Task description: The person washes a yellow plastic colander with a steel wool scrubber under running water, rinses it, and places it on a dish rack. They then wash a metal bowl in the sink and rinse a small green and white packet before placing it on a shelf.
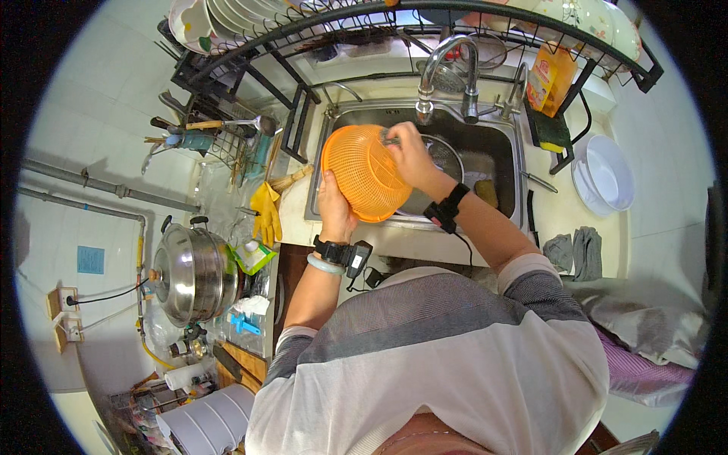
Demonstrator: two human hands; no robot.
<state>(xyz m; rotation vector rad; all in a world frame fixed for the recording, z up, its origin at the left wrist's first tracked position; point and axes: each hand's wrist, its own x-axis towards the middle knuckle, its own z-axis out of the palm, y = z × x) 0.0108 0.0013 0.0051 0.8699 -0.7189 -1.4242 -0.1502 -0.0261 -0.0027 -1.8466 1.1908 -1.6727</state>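
Note:
An orange plastic mesh colander (364, 176) is held tilted over the left part of the stainless steel sink (516, 165). My left hand (336, 211) grips its rim at the lower left, fingers hidden behind it. My right hand (410, 152) pinches a small grey scrubber (389, 140), probably steel wool, against the colander's outer side. Behind my right wrist a round metal vessel (449, 153) lies in the sink, partly covered. A brownish sponge (486, 193) rests at the sink's right side. The chrome faucet (472, 85) arches above the basin's back edge.
A black dish rack (341, 17) with plates and bowls spans the back. Yellow rubber gloves (265, 210) hang left of the sink, near a steel steamer pot (196, 273). White plastic basins (606, 173) and grey cloths (587, 253) lie on the right counter.

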